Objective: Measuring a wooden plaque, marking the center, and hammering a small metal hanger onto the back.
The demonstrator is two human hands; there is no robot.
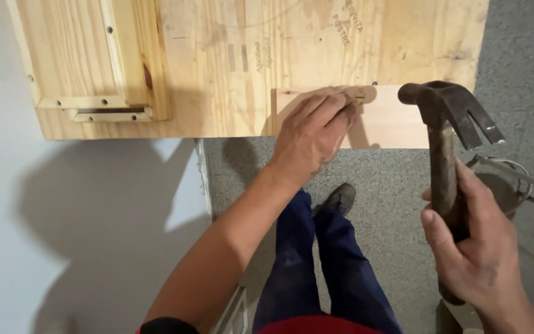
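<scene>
- Nearest, the right hand (480,253) is clenched around the handle of a claw hammer (446,142), head raised level with the work
- Below lie blue trousers (316,260), a dark shoe (338,199) and speckled floor (390,204)
- Farther, the left hand (310,139) pinches a small nail (360,96) against a pale wood strip (384,117) on the pine panel (248,62)
- Judged step: setting the nail; the strike wants a short, true tap clear of the fingertips

Dark steel claw hammer with worn wooden handle (446,161): upright, head up, claws pointing right. Small metal nail (360,96): pinched against pale pine strip (390,120) fixed along plywood panel's lower edge.
</scene>
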